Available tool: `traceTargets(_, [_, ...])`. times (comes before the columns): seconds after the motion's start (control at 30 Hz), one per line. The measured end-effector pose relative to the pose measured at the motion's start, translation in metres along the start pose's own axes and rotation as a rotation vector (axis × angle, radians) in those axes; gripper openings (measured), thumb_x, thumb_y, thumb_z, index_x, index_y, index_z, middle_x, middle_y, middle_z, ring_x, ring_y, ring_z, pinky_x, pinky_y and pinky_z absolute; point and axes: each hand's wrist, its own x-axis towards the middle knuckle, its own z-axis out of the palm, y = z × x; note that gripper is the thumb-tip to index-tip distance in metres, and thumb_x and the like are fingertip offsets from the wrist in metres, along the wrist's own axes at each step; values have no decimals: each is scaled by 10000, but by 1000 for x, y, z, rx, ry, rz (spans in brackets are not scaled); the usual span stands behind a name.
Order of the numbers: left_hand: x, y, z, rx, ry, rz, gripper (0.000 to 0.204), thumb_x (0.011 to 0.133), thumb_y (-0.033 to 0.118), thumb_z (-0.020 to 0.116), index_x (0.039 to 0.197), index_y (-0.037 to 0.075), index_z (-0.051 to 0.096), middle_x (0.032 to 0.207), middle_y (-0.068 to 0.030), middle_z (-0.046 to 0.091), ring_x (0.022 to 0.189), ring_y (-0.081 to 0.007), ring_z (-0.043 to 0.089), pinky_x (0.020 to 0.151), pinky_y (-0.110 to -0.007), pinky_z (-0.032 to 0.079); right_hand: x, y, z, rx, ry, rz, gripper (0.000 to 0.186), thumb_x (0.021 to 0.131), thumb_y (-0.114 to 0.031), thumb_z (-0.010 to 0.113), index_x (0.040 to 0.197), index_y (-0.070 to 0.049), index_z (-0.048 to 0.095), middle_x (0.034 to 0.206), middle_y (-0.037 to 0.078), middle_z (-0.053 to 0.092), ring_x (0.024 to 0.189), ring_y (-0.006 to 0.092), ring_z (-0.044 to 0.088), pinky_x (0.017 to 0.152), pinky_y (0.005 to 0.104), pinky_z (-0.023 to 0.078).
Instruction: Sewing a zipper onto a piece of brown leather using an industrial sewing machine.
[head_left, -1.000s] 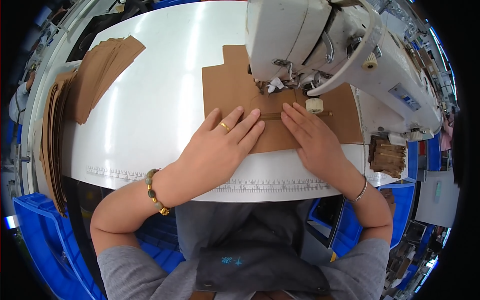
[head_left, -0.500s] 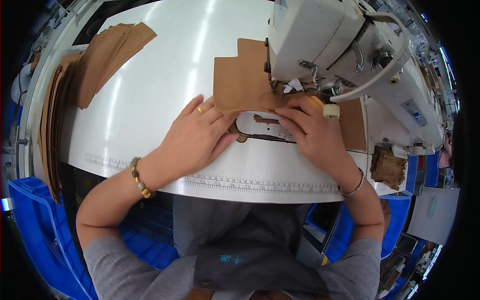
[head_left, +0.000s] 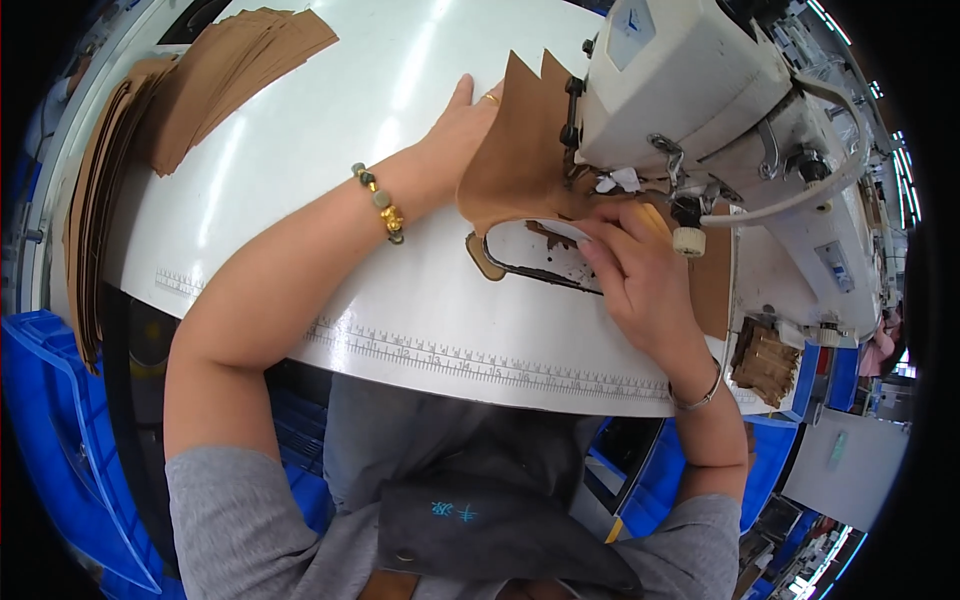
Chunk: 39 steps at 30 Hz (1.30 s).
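Note:
A brown, leather-like panel [head_left: 515,160] lies at the needle area of a white sewing machine [head_left: 690,80], its left part bent up off the table. My left hand [head_left: 462,135] holds that raised part from behind; most of its fingers are hidden by the panel, while one outer finger sticks out. Close to the presser area, my right hand [head_left: 640,275] pinches the panel's near edge between thumb and fingers. Just below that edge is a rounded opening [head_left: 545,255] in the table, with dark scraps and crumbs at it.
Stacked brown panels [head_left: 225,80] lie fanned at the far left, beside another stack hanging over the table edge [head_left: 110,200]. A printed ruler [head_left: 430,358] runs along the front. Small brown pieces [head_left: 765,365] sit at right. Blue bins [head_left: 60,400] stand below.
My left hand has moved away from the panel's near edge, farther out and behind it. The panel's left part has gone from flat to bent up. My right hand keeps its pinch.

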Motion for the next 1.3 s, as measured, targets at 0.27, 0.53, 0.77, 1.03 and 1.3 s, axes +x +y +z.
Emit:
traceTargets(0.27, [-2,-3,-4,178,51,41,541,988,366,627,1474,139,561,1503,-117,568,1441,-330,474,1119,-713,364,-7,-4,0,-128,-58,-59,339,934,-291,762,1172,-50,751,1263,76,682,954,295,734,761,400,590])
traceTargets(0.53, [-37,4,-62,129,456,-118,320,957,90,690,1275,62,701,1310,-81,710,1190,-317,666,1026,-417,530,-14,-2,0,-164,-112,-195,736,858,-539,770,1314,29,658,1440,179,626,1338,361,607,928,438,556])
traceTargets(0.77, [-74,76,-28,80,151,161,419,928,245,759,1304,69,704,1357,-82,686,1270,-302,635,1070,-469,514,-20,2,-3,-235,-225,-157,891,862,-638,709,1489,-26,546,1587,146,515,1443,342,515,1129,582,390])
traceTargets(1.03, [-54,66,-18,64,135,186,432,940,275,741,1312,60,700,1381,-84,671,1305,-289,615,1094,-418,505,-24,17,-9,-232,-359,-4,986,853,-665,699,1618,-119,401,1722,47,332,1560,351,355,1161,773,213])
traceTargets(1.3, [-52,62,-18,12,149,189,443,915,326,755,1275,70,723,1354,-77,703,1292,-297,634,1097,-408,511,-14,11,-12,-247,-363,-8,997,847,-648,715,1628,-120,390,1706,74,354,1598,348,278,1177,772,159])
